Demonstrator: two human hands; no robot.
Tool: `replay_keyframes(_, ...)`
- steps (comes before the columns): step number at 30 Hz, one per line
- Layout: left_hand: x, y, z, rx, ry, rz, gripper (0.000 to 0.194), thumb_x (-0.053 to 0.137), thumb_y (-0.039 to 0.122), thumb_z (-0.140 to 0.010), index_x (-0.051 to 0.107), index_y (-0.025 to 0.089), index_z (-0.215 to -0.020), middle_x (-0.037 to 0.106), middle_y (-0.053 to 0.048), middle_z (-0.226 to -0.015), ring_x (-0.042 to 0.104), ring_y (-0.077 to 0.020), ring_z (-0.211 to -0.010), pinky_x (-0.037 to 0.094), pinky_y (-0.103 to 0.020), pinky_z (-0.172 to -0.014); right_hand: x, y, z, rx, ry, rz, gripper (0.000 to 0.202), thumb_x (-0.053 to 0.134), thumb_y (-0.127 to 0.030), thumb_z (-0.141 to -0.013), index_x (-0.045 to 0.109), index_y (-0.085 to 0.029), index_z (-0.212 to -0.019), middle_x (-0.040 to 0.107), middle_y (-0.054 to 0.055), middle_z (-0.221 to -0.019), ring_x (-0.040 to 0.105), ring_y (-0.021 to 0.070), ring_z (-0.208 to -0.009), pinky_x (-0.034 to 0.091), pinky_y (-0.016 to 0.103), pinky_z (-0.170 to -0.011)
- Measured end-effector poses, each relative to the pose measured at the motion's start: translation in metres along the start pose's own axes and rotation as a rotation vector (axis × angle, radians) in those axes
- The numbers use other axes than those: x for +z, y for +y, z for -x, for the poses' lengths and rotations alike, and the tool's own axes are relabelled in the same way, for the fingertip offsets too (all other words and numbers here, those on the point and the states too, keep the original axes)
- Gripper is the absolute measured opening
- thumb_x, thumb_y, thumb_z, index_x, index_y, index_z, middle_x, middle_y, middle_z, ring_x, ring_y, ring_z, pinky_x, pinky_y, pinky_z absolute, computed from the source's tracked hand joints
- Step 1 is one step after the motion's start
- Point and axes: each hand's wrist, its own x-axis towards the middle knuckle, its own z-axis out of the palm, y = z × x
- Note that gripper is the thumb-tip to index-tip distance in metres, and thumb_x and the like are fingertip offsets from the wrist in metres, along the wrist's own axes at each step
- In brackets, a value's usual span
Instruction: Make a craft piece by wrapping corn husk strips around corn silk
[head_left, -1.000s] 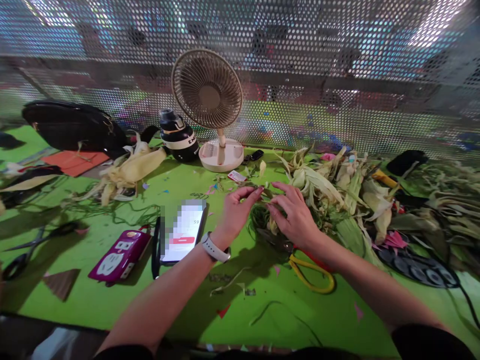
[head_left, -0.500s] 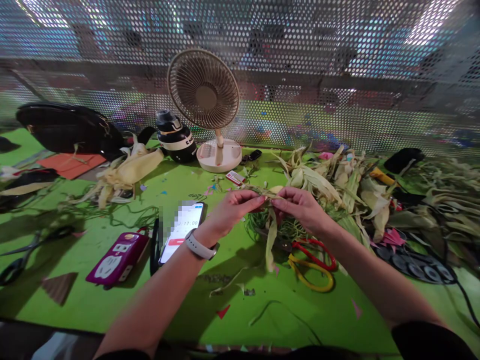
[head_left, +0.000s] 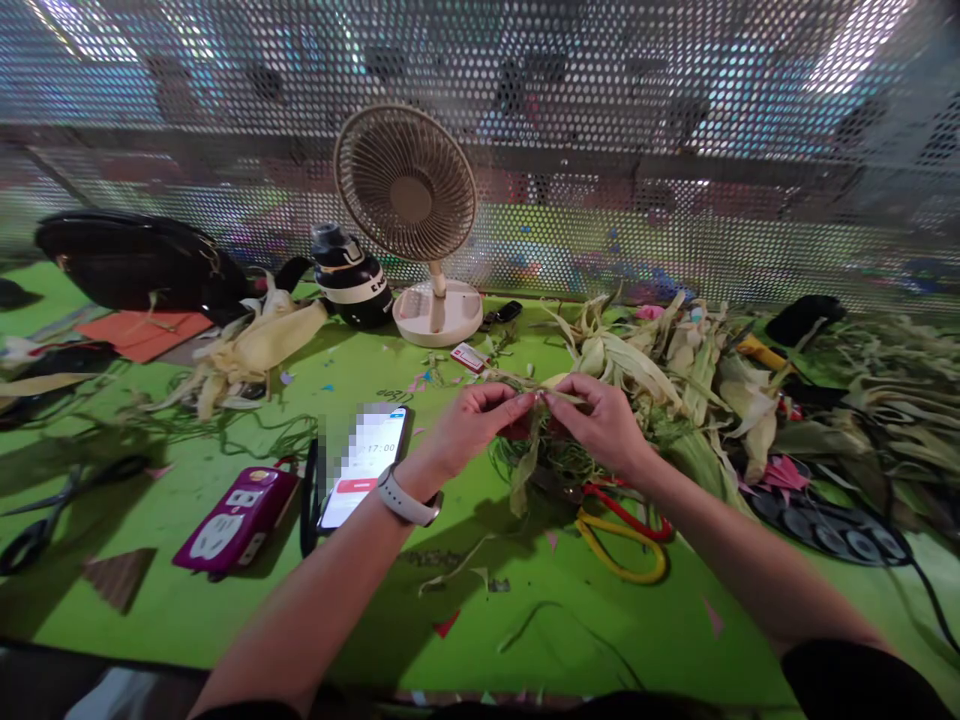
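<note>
Fingertips of my left hand (head_left: 476,425) and my right hand (head_left: 604,425) meet over the green table, both pinching a thin corn husk strip (head_left: 524,482). One end of the strip hangs down below the fingers, and a twisted greenish part runs behind my left thumb. Exactly how it is knotted or folded between the fingertips is too small to tell. Beneath the hands lies a tangle of green string (head_left: 592,460). Scissors with one red and one yellow handle (head_left: 626,572) rest just under my right wrist, their blades partly covered.
A heap of corn husks (head_left: 626,355) spreads to the right, beside a black power strip (head_left: 840,530). Left are a lit phone (head_left: 367,460), a purple box-shaped device (head_left: 236,520) and black scissors (head_left: 45,515). Behind stand a fan (head_left: 439,315) and a bottle (head_left: 352,285).
My fingertips have drawn closer together on the husk strip. Its hanging end has swung left and turned. Objects on the table stay where they were.
</note>
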Motion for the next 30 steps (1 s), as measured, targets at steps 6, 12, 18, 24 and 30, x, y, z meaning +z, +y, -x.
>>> replay_keyframes(6, -0.008, -0.002, -0.003, -0.033, 0.039, 0.057, 0.033, 0.076, 0.042, -0.066, 0.062, 0.012, -0.069, 0.063, 0.001, -0.060, 0.056, -0.0068, -0.051, 0.047, -0.020, -0.054, -0.003, 0.008, -0.001, -0.800, 0.097, 0.673, 0.032, 0.054, -0.014, -0.076, 0.058, -0.019, -0.108, 0.061, 0.012, -0.121, 0.051, 0.0263, -0.119, 0.038, 0.049, -0.103)
replay_keyframes(12, -0.006, -0.003, -0.004, -0.019, 0.006, 0.003, 0.039, 0.076, 0.047, -0.063, 0.058, 0.013, -0.065, 0.060, 0.003, -0.057, 0.056, -0.0076, -0.051, 0.049, -0.022, -0.055, -0.004, 0.006, 0.001, -1.081, 0.048, 0.711, 0.021, 0.049, -0.017, -0.085, 0.061, -0.022, -0.102, 0.068, 0.006, -0.104, 0.057, 0.0181, -0.105, 0.043, 0.039, -0.099)
replay_keyframes(18, -0.005, -0.003, -0.002, -0.011, -0.125, -0.273, 0.037, 0.070, 0.048, -0.070, 0.059, 0.013, -0.065, 0.063, -0.001, -0.057, 0.058, -0.0101, -0.053, 0.048, -0.023, -0.054, -0.011, 0.008, -0.001, -0.897, 0.124, 0.568, 0.018, 0.057, -0.019, -0.085, 0.064, -0.025, -0.101, 0.068, 0.006, -0.099, 0.060, 0.0201, -0.094, 0.048, 0.038, -0.085)
replay_keyframes(24, 0.001, -0.008, 0.003, 0.044, -0.284, -0.260, 0.033, 0.063, 0.046, -0.078, 0.058, 0.014, -0.071, 0.063, -0.001, -0.061, 0.058, -0.0110, -0.055, 0.047, -0.024, -0.054, -0.005, 0.010, 0.002, -0.649, 0.190, 0.572, 0.015, 0.050, -0.016, -0.086, 0.065, -0.017, -0.087, 0.066, 0.006, -0.070, 0.058, 0.0165, -0.062, 0.044, 0.027, -0.059)
replay_keyframes(30, 0.000, -0.013, 0.000, 0.175, -0.261, -0.428, 0.023, 0.059, 0.035, -0.081, 0.060, 0.014, -0.074, 0.062, -0.002, -0.068, 0.054, -0.0122, -0.063, 0.043, -0.024, -0.057, 0.001, 0.011, 0.005, -0.355, 0.176, 0.377, 0.021, 0.046, -0.014, -0.085, 0.066, -0.020, -0.089, 0.066, 0.000, -0.066, 0.055, 0.0105, -0.050, 0.041, 0.019, -0.052)
